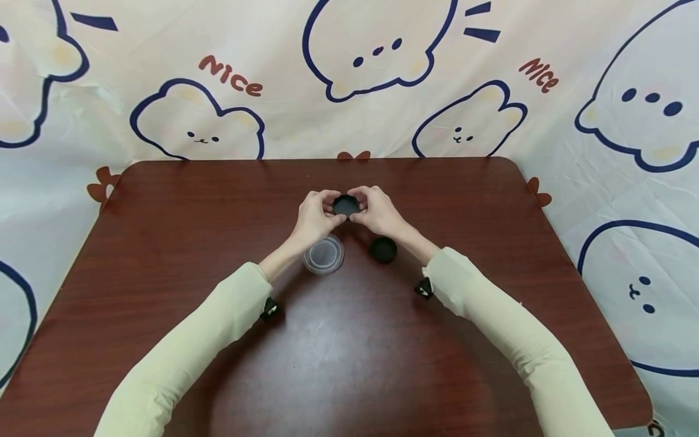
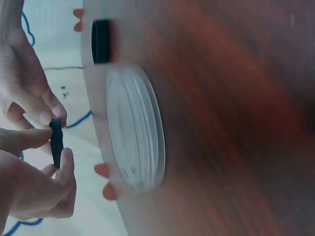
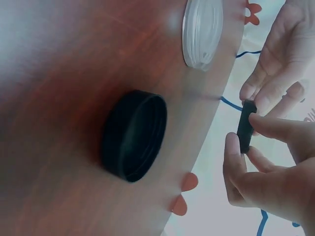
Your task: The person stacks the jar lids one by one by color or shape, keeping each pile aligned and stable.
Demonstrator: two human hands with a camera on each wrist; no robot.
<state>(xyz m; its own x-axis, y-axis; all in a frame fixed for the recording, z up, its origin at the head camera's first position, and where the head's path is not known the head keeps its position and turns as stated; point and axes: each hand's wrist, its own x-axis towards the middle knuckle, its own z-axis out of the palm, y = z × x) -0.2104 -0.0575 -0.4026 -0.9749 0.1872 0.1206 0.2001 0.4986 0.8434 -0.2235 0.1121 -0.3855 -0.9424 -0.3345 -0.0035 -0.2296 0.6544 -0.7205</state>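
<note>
Both hands hold a shallow round black lid (image 1: 346, 205) over the far half of the table. My left hand (image 1: 319, 215) pinches its left edge between thumb and fingers, and my right hand (image 1: 379, 212) pinches the right edge. Seen edge-on in the left wrist view, the lid (image 2: 56, 142) is thin and dark. A second, deeper black lid (image 1: 383, 249) lies on the table below my right hand; the right wrist view shows the hollow side of this lid (image 3: 135, 136). Near my left wrist rests a clear round plastic piece (image 1: 324, 255) with stepped rings.
The brown wooden table (image 1: 327, 364) has rounded corners. A cream cloth (image 1: 289, 121) with cartoon outlines hangs behind it and along its sides. Small black devices (image 1: 270, 308) are worn at the wrists, under pale sleeves (image 1: 202, 340).
</note>
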